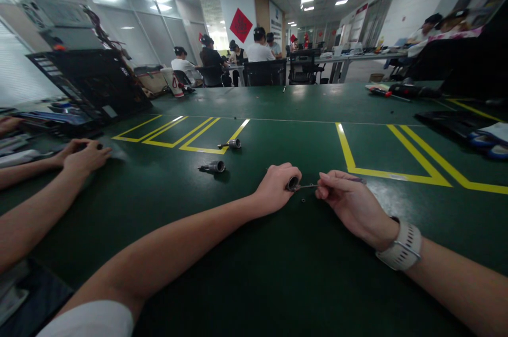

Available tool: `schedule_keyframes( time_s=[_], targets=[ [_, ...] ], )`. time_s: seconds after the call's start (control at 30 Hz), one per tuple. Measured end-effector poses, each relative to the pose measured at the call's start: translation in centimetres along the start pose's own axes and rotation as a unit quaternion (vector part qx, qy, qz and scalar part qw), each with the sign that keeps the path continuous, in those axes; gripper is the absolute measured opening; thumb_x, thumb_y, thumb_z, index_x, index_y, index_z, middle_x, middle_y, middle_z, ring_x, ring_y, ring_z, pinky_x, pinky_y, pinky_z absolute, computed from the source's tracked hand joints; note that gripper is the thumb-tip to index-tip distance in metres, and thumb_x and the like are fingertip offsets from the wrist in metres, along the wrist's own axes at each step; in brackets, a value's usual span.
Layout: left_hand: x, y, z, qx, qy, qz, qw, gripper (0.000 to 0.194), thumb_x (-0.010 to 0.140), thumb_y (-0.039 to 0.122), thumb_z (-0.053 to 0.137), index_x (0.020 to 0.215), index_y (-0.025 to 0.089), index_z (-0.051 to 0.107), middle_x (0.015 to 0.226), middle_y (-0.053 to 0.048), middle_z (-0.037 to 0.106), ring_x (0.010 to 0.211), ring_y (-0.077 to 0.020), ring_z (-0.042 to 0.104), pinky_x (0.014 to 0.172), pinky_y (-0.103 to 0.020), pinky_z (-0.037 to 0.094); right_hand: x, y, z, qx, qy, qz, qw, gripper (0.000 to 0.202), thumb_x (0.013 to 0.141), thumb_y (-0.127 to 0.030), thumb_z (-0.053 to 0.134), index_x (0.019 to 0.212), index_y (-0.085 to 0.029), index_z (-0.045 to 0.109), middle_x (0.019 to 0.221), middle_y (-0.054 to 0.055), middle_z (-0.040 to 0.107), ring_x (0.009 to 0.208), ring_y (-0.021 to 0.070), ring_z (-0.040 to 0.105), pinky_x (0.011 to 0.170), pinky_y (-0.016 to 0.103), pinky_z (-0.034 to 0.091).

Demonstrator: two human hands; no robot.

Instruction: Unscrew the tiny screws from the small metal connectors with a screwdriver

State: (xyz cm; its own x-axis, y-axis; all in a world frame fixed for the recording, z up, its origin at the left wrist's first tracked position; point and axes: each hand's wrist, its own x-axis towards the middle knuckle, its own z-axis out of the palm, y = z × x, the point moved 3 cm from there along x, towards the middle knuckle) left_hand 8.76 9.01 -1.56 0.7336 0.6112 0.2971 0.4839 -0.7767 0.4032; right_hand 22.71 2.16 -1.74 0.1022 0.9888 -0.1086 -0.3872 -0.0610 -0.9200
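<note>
My left hand (pixel 278 189) is wrapped round a dark metal cylinder (pixel 292 183), its open end turned to the right. Between the thumb and fingers of my right hand (pixel 349 202) is a thin metal tool (pixel 307 186), whose tip reaches the cylinder's opening. A tiny ring-like part (pixel 303 200) lies on the green table just below the tool. Two similar metal parts, each with a cup-shaped end, rest to the left: one (pixel 214 167) nearer me, the other (pixel 232 144) beside a yellow tape line.
Another person's hands (pixel 85 157) are at the left of the green table (pixel 254 273). A dark rack (pixel 91 83) stands at the back left. Red-handled tools (pixel 379 91) and a black tray (pixel 452 124) lie at the right. People sit at tables farther back.
</note>
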Motion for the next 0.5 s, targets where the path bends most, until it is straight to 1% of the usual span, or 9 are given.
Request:
schedule_keyframes(
  time_s=[0.2, 0.3, 0.37, 0.43, 0.47, 0.5],
  targets=[
    [0.0, 0.0, 0.0, 0.0, 0.0, -0.015, 1.0, 0.002, 0.078, 0.016, 0.054, 0.078, 0.017, 0.053, 0.08, 0.001, 0.056, 0.076, -0.0139, 0.051, 0.07, -0.03, 0.036, -0.1, 0.2, 0.0, 0.012, 0.026, -0.015, 0.999, 0.026, 0.065, -0.028, 0.071, 0.05, -0.019, 0.052, 0.051, -0.003, 0.049, 0.051, 0.0116, 0.044, 0.055, 0.029, 0.033],
    [0.0, -0.1, -0.1, -0.008, 0.013, -0.03, 0.999, 0.003, 0.078, 0.016, 0.055, 0.079, 0.017, 0.053, 0.081, 0.001, 0.056, 0.076, -0.0142, 0.05, 0.07, -0.03, 0.037, -0.2, 0.0, -0.1, 0.015, 0.046, -0.041, 0.998, 0.024, 0.065, -0.028, 0.07, 0.052, -0.02, 0.053, 0.051, -0.004, 0.048, 0.052, 0.0118, 0.043, 0.055, 0.029, 0.034],
    [0.0, -0.2, -0.3, -0.017, 0.031, -0.052, 0.998, 0.005, 0.077, 0.018, 0.058, 0.08, 0.018, 0.053, 0.083, 0.0, 0.056, 0.077, -0.0146, 0.051, 0.07, -0.03, 0.038, -0.2, -0.2, -0.5, -0.019, 0.092, -0.084, 0.992, 0.022, 0.067, -0.03, 0.07, 0.054, -0.021, 0.054, 0.054, -0.003, 0.049, 0.054, 0.0127, 0.044, 0.056, 0.029, 0.036],
    [-0.1, -0.3, -0.5, -0.02, 0.056, -0.076, 0.995, 0.009, 0.077, 0.022, 0.06, 0.081, 0.018, 0.054, 0.084, 0.0, 0.057, 0.077, -0.0149, 0.051, 0.071, -0.031, 0.039, -0.1, -0.3, -0.9, -0.088, 0.142, -0.128, 0.978, 0.018, 0.068, -0.034, 0.069, 0.061, -0.021, 0.058, 0.062, -0.002, 0.054, 0.06, 0.0148, 0.048, 0.061, 0.031, 0.039],
    [-0.2, -0.2, -0.6, -0.017, 0.072, -0.085, 0.994, 0.011, 0.077, 0.025, 0.061, 0.081, 0.018, 0.054, 0.083, 0.0, 0.056, 0.076, -0.015, 0.051, 0.07, -0.031, 0.04, -0.1, -0.2, -1.0, -0.129, 0.153, -0.145, 0.969, 0.017, 0.069, -0.036, 0.068, 0.068, -0.021, 0.06, 0.068, -0.001, 0.058, 0.065, 0.0162, 0.051, 0.063, 0.032, 0.04],
    [-0.2, -0.2, -0.8, -0.013, 0.089, -0.089, 0.992, 0.013, 0.077, 0.027, 0.061, 0.081, 0.018, 0.054, 0.083, 0.0, 0.056, 0.076, -0.0152, 0.051, 0.07, -0.031, 0.04, 0.0, -0.1, -1.0, -0.17, 0.15, -0.157, 0.961, 0.017, 0.071, -0.038, 0.066, 0.075, -0.022, 0.062, 0.074, 0.001, 0.061, 0.071, 0.0176, 0.054, 0.067, 0.033, 0.041]
  ],
)
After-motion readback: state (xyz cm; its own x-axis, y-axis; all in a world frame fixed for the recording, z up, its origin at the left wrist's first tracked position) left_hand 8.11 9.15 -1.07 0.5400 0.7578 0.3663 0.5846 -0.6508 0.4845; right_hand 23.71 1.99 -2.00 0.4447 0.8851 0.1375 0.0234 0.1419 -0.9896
